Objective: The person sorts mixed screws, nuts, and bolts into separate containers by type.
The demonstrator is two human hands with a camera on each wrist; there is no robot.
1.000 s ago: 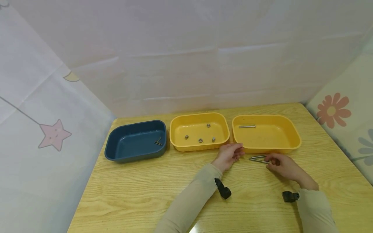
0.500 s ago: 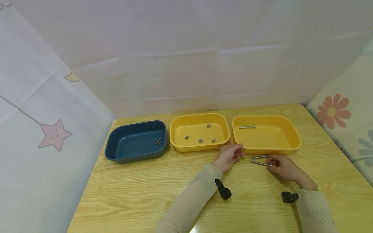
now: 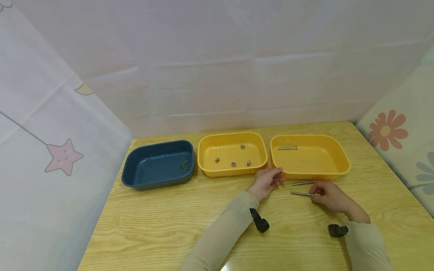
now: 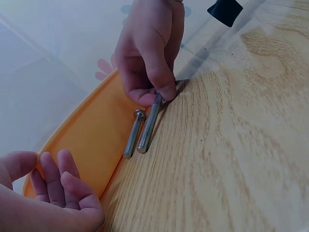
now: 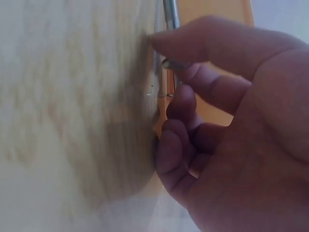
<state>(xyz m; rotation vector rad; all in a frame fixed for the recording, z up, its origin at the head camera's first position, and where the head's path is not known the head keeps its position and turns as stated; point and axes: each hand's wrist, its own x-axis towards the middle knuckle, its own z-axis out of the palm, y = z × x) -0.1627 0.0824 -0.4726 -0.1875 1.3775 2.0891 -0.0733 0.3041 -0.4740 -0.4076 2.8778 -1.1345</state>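
Note:
Between thumb and fingertips, my right hand pinches the head end of a long metal bolt, whose threaded shank points left along the tabletop. A second bolt lies beside it, nearer the bin, its head showing in the left wrist view. My left hand pinches the front left rim of the right yellow bin between thumb and index finger, the other fingers loosely bent. Inside that bin, against the back, lies another bolt. In the right wrist view the thumb partly covers the bolts.
Left of it stands another yellow bin with several nuts. A dark blue bin at the far left contains a few small screws. All three line the back of the wooden table, before a white cloth backdrop.
My right hand has drawn its bolt toward the front edge, so the two bolts, crossing or close before, now lie apart and nearly parallel. The left hand stays at the bin rim.

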